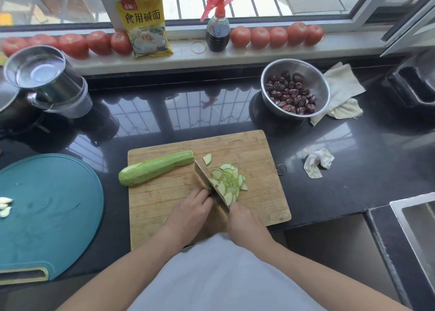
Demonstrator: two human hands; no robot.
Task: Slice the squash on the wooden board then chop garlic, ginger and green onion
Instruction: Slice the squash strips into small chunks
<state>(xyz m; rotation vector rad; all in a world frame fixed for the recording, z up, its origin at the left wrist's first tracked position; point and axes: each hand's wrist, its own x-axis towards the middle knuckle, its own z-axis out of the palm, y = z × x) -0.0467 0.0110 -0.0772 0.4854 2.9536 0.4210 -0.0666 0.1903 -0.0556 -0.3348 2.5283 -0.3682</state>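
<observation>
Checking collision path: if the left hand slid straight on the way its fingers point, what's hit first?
Likely the knife blade: the left hand has its fingers right beside it, the squash slices just beyond.

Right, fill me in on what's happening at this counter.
A person is slicing squash on the wooden board. The right hand grips the knife, its blade down among the cut pieces, while the left hand holds the piece being cut, mostly hidden under the fingers. A pile of thin slices lies right of the blade. The other squash half lies uncut at the board's far left. Peeled garlic cloves wait on the teal board; no ginger or green onion shows.
</observation>
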